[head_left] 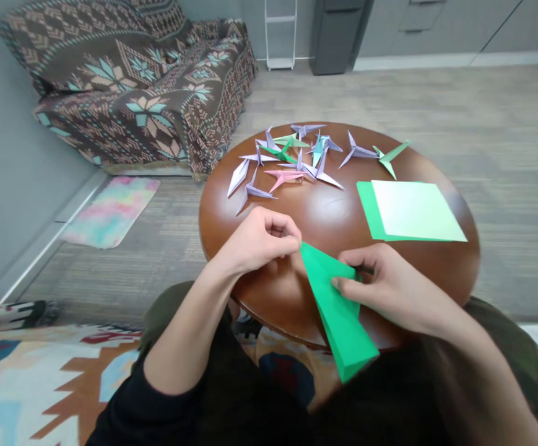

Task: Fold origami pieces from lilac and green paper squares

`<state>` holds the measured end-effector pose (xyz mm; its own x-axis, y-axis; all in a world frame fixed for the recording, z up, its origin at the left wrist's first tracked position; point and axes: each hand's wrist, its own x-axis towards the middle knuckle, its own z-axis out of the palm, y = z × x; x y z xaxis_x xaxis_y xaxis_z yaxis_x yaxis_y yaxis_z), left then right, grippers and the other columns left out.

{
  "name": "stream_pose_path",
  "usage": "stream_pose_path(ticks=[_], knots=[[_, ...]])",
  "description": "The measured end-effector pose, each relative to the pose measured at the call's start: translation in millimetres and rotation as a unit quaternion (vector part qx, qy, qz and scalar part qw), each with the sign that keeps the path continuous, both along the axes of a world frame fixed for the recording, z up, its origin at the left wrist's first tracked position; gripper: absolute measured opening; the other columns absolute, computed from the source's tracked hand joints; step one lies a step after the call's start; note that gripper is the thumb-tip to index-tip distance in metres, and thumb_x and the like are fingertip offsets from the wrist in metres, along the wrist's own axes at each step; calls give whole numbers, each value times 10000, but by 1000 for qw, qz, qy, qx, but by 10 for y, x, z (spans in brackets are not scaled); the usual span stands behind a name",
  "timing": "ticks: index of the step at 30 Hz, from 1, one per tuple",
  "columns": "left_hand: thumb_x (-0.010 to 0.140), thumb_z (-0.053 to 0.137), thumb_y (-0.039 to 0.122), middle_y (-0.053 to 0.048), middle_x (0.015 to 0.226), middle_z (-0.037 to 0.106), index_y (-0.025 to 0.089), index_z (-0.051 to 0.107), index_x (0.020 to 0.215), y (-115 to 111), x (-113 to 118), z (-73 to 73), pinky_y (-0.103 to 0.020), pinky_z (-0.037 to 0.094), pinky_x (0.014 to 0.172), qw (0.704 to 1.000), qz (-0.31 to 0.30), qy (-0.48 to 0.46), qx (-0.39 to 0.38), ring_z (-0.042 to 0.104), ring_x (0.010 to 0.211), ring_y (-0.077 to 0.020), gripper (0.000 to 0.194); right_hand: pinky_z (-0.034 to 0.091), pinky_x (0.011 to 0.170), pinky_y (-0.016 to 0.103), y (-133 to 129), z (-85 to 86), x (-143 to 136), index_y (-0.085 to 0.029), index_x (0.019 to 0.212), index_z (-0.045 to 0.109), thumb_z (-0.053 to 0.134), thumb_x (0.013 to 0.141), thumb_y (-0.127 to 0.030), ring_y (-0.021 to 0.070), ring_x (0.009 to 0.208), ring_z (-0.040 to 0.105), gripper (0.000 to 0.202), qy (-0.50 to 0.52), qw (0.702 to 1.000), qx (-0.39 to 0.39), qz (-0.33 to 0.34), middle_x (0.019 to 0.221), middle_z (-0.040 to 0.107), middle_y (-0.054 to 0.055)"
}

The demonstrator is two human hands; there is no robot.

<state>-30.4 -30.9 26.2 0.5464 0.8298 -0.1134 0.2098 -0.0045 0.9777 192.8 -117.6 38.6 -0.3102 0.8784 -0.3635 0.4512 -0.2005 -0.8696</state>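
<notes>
A folded green paper (pixel 331 297) is held above the near edge of the round brown table (pixel 329 220). My left hand (pixel 271 238) pinches its upper left corner between thumb and fingers. On the paper's right side, my right hand (pixel 375 279) grips a folded flap, thumb in front and fingers behind. The lower end of the paper hangs past the table edge, its layers slightly apart. To the right lies a stack of square sheets, a pale green one (pixel 417 210) over a brighter green one (pixel 371 214).
Several folded paper shapes lie across the table's far side, among them a pink one (pixel 287 177), a green one (pixel 283 152) and a light green one (pixel 389 160). Beyond stand a patterned sofa (pixel 148 93) and a white rack (pixel 280 62). A pastel mat (pixel 113 210) is on the floor.
</notes>
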Motion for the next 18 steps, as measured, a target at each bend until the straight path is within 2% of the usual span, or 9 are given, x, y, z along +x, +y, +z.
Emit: stream_pose_path(ticks=[7,10,12,15,18], knots=[[684,702,182,14,570,647,141,736,681,34,-36,-12,-194,421,519,1000,12,2,-3,549,518,-86,54,319,515,253,-4,-8,41,-190,691,599,625,828,-275,119,591,389,164,3,1000,5,2,631,471,-40],[698,725,178,18,571,636,139,736,677,68,-60,-39,-185,411,514,998,49,-36,-1,538,512,-75,45,332,518,254,-5,-21,72,-189,684,600,633,832,-254,118,587,399,166,15,1000,0,7,630,488,-39],[722,717,181,8,608,657,138,735,676,74,-67,-50,-184,420,517,996,53,-66,-11,541,519,-69,66,334,514,253,0,-27,92,-185,697,619,643,837,-251,119,584,405,157,23,1000,3,-2,628,499,-37],[781,717,232,-17,680,695,132,745,715,31,-31,-47,-190,453,540,996,2,-76,-44,574,562,-80,123,358,528,253,13,-33,106,-179,724,663,662,856,-271,126,601,436,161,22,999,32,-24,644,530,-29],[781,777,303,-12,654,673,126,718,722,-52,56,-36,-199,454,534,996,-43,-47,-61,569,555,-89,196,374,547,252,24,-35,93,-176,745,689,659,877,-292,127,611,458,178,22,997,57,-42,662,555,-26]])
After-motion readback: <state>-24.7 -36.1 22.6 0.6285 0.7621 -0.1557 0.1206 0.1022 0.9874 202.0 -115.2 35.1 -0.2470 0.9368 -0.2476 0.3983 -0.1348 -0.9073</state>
